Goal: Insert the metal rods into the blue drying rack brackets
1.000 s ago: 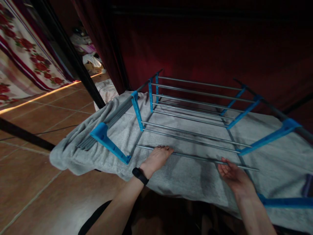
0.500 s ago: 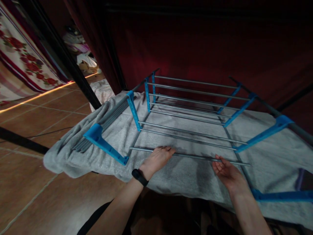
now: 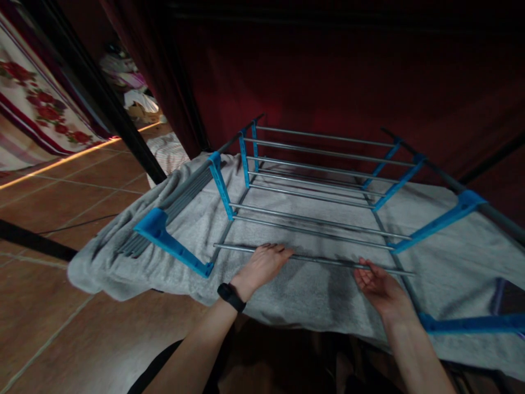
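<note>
A drying rack (image 3: 328,180) of metal rods and blue plastic brackets stands over a grey towel (image 3: 303,295) spread beneath it. My left hand (image 3: 262,264), with a black band on the wrist, lies palm down, its fingers curled over the nearest metal rod (image 3: 320,259). My right hand (image 3: 379,284) is palm up under the same rod further right, thumb and fingers closed loosely round it. This rod looks free at its right end, where it stops short of the blue bracket (image 3: 435,224).
A brown tiled floor (image 3: 61,306) lies to the left. A dark red curtain (image 3: 328,76) hangs behind the rack. A black post (image 3: 110,109) slants at the left, with floral cloth (image 3: 36,109) and piled laundry (image 3: 139,104) beyond it.
The whole view has drifted a little to the left. Both hands keep their places on the nearest rod.
</note>
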Available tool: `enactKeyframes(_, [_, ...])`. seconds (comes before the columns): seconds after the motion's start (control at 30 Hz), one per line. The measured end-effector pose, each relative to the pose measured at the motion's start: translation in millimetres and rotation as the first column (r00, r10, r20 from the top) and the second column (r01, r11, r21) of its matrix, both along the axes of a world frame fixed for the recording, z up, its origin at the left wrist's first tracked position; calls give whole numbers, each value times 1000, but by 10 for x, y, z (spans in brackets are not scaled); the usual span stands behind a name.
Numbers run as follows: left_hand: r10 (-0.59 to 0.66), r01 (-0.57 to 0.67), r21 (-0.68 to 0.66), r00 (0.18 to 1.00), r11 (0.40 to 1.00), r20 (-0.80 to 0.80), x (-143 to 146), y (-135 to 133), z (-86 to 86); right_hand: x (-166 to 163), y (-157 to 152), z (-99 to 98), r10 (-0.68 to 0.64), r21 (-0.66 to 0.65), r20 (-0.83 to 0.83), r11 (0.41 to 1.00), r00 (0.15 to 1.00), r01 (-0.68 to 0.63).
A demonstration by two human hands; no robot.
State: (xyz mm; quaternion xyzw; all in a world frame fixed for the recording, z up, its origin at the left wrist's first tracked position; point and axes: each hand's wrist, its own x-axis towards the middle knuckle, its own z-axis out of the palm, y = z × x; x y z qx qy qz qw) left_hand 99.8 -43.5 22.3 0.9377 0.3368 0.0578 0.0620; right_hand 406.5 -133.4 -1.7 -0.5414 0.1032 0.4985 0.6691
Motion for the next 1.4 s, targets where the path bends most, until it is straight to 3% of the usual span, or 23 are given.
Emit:
enactKeyframes(0.67, [54, -51, -73, 998, 996, 36, -56, 19, -39, 134, 19, 61, -68, -62, 3, 996, 998, 68])
enactKeyframes(1.4, [51, -45, -103, 997, 994, 57, -106, 36, 69, 292, -45, 119, -92, -33, 31, 995, 995, 93])
